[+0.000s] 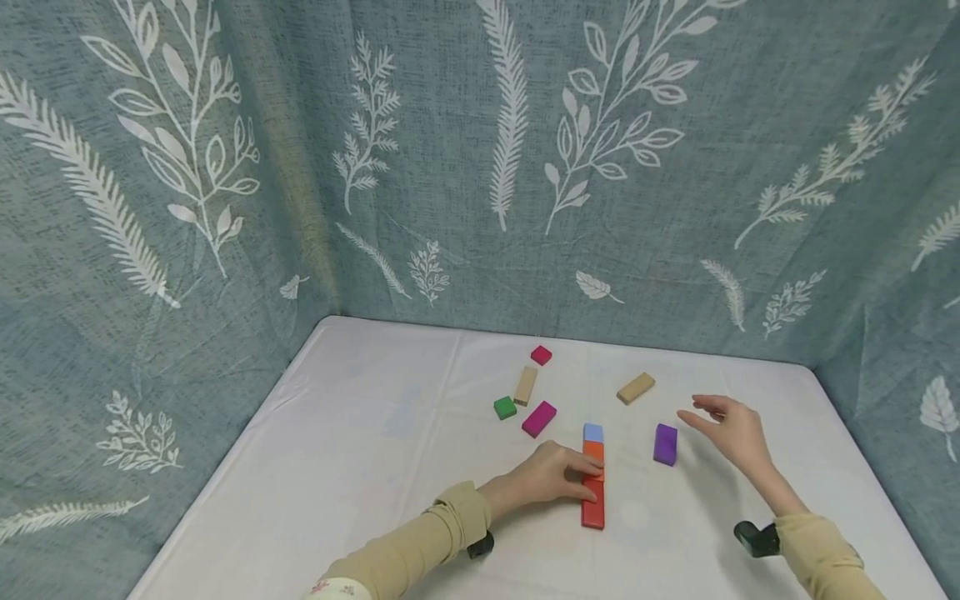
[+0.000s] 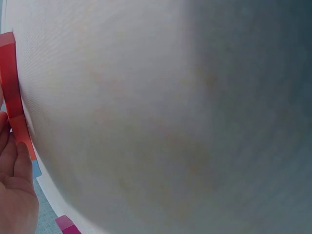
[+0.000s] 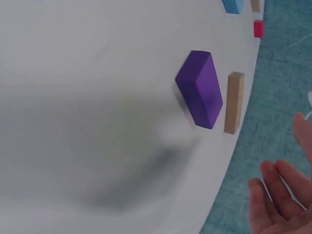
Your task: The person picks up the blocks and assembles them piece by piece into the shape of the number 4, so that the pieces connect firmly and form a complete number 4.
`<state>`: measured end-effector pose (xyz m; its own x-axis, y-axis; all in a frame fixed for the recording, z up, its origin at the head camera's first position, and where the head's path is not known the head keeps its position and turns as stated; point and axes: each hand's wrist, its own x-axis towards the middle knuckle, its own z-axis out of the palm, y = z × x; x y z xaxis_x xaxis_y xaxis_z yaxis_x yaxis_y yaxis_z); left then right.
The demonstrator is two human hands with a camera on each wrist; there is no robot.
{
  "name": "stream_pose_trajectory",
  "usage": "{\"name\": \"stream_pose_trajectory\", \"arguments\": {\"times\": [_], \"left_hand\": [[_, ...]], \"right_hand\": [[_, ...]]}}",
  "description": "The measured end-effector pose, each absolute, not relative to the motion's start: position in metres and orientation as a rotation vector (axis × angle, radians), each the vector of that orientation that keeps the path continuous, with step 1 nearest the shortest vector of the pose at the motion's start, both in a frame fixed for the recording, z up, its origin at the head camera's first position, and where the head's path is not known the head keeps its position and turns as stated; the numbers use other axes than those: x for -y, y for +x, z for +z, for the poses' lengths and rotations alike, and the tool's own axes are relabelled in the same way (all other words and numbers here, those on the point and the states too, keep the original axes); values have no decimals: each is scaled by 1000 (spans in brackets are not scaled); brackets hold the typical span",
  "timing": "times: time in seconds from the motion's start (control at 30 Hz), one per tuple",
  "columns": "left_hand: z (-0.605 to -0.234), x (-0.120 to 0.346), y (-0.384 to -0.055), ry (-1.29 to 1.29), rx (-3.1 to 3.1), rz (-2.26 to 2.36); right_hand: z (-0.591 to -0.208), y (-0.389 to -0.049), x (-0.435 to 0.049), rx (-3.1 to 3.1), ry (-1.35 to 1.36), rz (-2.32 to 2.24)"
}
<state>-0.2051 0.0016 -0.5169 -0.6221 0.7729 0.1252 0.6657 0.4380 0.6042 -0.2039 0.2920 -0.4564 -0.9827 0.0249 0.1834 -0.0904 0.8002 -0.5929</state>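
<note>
A short row is formed by a red block (image 1: 592, 515), an orange block (image 1: 593, 451) and a light blue block (image 1: 593, 432), placed end to end. My left hand (image 1: 546, 477) is at this row from the left, its thumb over the red block and its fingers, fairly straight, reaching over the orange one. In the left wrist view the fingers (image 2: 22, 163) lie along the orange block. Nothing is in my right hand (image 1: 737, 435), which hovers to the right of a purple block (image 1: 665, 444), fingers and thumb apart.
Beyond the row are a magenta block (image 1: 539, 419), a green block (image 1: 505, 407), a plain wooden block (image 1: 526, 386) and a small crimson block (image 1: 541, 355). Another wooden block (image 1: 636, 388) lies behind the purple one. A patterned curtain (image 1: 465, 167) surrounds the white-covered table (image 1: 337, 467).
</note>
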Motion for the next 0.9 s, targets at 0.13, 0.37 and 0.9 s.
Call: {"name": "stream_pose_trajectory", "arguments": {"times": [0.13,0.37,0.9], "left_hand": [[-516,-2,-206,1271,-2515,943],[-516,-2,-205,1271,-2517,933],[-514,-3,-204,1237,-2518,938]], "right_hand": [[-461,-202,-288,2853,1,942],[-473,-195,-282,2946,-79,936],[-493,-188,-273,2957,-164,971]]}}
